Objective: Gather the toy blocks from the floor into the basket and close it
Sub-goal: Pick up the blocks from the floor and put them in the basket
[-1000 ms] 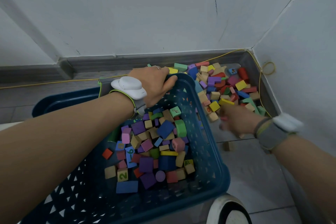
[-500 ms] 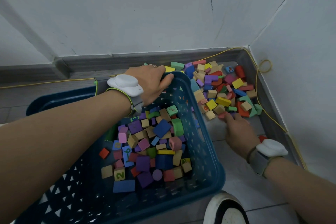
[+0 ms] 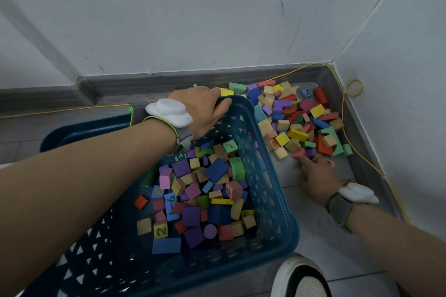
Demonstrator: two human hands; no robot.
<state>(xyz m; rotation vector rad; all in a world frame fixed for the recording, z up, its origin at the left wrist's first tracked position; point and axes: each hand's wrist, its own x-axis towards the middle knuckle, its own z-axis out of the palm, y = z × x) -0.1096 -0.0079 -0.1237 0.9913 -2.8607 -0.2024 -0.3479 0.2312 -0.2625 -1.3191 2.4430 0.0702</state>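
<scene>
Left hand (image 3: pixel 201 109) is gripping the basket (image 3: pixel 277 202) at its far rim, fingers curled over the edge, thumb lying inside. Basket is sitting tilted on the floor (image 3: pixel 313 236), already holding a heap of blocks (image 3: pixel 200 190) in its far half. Its lid (image 3: pixel 79 129) is lying behind it on the left. Right hand (image 3: pixel 316 176) is resting palm down on the floor just right of the basket, fingers loosely spread, fingertips touching a pink block (image 3: pixel 298 152) and a purple block (image 3: pixel 311 152) at the near edge of the pile (image 3: pixel 299 118). Nothing pinched yet. Pile is filling the wall corner, just beside the basket's right side. Yellow cord (image 3: pixel 347 137) is running along the skirting. Shoe (image 3: pixel 301 277) is showing bottom right.
</scene>
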